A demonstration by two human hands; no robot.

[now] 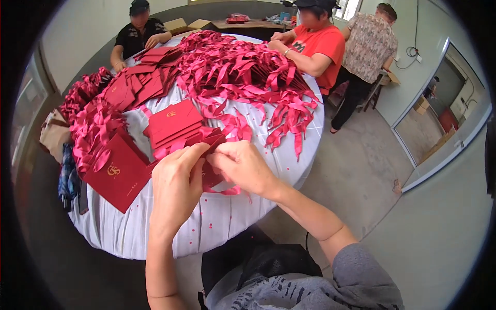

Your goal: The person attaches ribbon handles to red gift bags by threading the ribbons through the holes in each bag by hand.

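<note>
Over the near part of a round table, both my hands are closed on a red paper bag [211, 180], one at each side of its upper edge. My left hand [178, 175] pinches it with thumb and fingers. Close beside it, my right hand [240, 164] also grips the edge, its fingertips partly hidden. Pink ribbon [227, 191] hangs out below the right hand. Just beyond lies a stack of flat red bags [173, 121] with a gold emblem on top. Left of my left hand, a larger red bag [118, 173] with a gold emblem lies near the edge.
A large heap of red bags with pink ribbons [237, 67] covers the table's far side. More ribboned bags [98, 121] lie at the left, near a folded umbrella [68, 173]. Two people sit across the white tablecloth [222, 219]; another person [369, 46] stands at the right.
</note>
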